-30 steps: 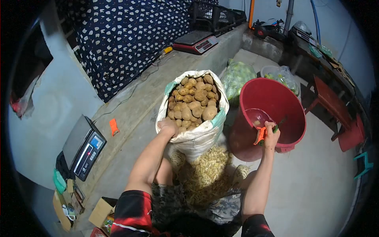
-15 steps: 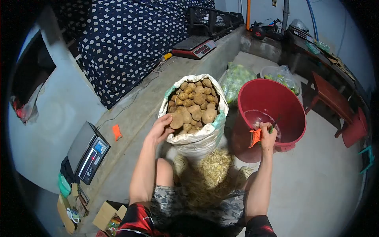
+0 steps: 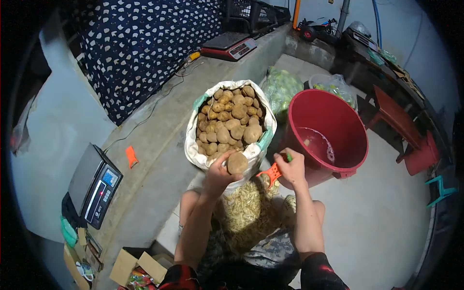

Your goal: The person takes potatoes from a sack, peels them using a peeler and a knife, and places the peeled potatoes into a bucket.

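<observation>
Head view: left hand (image 3: 218, 175) fingers clamped on a potato (image 3: 237, 163) at the front rim of the woven sack (image 3: 269, 117); right hand (image 3: 293, 169) fingers wrapped round an orange peeler (image 3: 271, 174), plus something green, maybe a handle. Loose fingertip hold could drop potato onto peelings (image 3: 247, 208); peeler this close could nick left hand. Versus earlier: potato shifted rightward, right hand off the red bucket (image 3: 340, 123).

I see potato (image 3: 237, 163) skin matt, earthy; peeler (image 3: 271, 174) smooth plastic; sack (image 3: 192, 153) woven plastic, creased; bucket (image 3: 333, 113) smooth plastic.
</observation>
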{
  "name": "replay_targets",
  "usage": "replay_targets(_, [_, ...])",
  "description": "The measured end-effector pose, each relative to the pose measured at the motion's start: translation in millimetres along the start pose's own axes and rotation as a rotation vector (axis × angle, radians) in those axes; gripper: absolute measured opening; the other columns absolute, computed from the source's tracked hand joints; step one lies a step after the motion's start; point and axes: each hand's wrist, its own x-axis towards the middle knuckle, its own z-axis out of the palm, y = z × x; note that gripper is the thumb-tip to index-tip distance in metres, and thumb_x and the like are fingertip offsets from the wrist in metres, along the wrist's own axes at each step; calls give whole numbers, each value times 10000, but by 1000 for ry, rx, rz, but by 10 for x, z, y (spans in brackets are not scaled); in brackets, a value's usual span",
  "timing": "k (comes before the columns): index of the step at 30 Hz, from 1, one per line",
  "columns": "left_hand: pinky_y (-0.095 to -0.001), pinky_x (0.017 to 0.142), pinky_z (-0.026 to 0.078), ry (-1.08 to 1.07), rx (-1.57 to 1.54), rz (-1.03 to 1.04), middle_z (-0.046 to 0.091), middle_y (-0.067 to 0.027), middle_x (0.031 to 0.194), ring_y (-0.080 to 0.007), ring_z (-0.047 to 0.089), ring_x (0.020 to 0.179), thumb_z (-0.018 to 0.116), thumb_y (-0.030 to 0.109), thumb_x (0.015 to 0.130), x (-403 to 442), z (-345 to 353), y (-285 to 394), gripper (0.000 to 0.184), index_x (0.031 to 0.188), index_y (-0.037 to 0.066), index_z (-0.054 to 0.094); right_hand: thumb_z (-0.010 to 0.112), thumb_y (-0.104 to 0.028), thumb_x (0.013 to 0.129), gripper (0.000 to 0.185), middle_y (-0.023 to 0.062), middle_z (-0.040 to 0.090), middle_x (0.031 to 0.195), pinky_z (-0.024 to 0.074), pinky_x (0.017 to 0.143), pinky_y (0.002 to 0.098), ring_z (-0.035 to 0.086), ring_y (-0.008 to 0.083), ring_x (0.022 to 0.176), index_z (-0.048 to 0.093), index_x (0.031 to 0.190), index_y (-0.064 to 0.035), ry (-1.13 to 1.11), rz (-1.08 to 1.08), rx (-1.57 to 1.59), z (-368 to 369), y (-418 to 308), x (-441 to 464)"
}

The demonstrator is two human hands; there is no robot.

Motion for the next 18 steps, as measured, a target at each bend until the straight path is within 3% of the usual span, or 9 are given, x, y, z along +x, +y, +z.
replay_targets(2, [-307, 987, 464, -1, -16, 43, 544, -126, 1256, -190, 569, 1125, 799, -33, 698, -14, -14, 4, 806, 1382, -54, 375, 676, -328, 730, 287, 189, 622, 644, 491, 577, 452, 618, 389, 617, 656, 754, -42, -125, -19, -171, 97, -157, -75])
replay_targets(6, [-310, 934, 503, 20, -60, 134, 583, -122, 1178, -193, 605, 1064, 799, -29, 705, -32, -46, -25, 769, 1350, -55, 383, 728, -361, 714, 297, 170, 651, 691, 518, 637, 475, 643, 381, 669, 677, 789, -78, -311, -293, -382, 385, -321, -256])
replay_targets(10, [-306, 906, 515, 78, -55, 96, 608, -125, 1143, -189, 621, 1029, 800, -31, 697, -98, -71, 1, 729, 1311, -55, 409, 739, -368, 725, 309, 171, 654, 700, 511, 640, 477, 645, 381, 677, 676, 825, -82, -394, -236, -390, 525, -391, -295])
replay_targets(12, [-313, 886, 523, 151, 201, 237, 622, -131, 1132, -190, 631, 1007, 799, -31, 693, -57, -119, -94, 699, 1284, -56, 427, 743, -347, 707, 311, 181, 638, 690, 508, 631, 477, 633, 392, 677, 660, 800, -62, -398, -245, -383, 531, -464, -307])
replay_targets(15, [-316, 890, 521, 155, 287, 225, 629, -139, 1126, -186, 623, 1026, 811, -26, 681, -76, -145, -92, 683, 1256, -63, 444, 751, -324, 689, 315, 190, 623, 678, 507, 621, 475, 622, 403, 676, 644, 775, -41, -405, -251, -376, 544, -484, -312])
replay_targets(18, [-330, 899, 519, 149, 97, 194, 623, -145, 1140, -197, 619, 1038, 827, -26, 665, -91, -58, -29, 694, 1248, -73, 453, 754, -344, 711, 320, 192, 630, 668, 511, 633, 476, 633, 399, 677, 661, 806, -52, -424, -263, -386, 540, -474, -319])
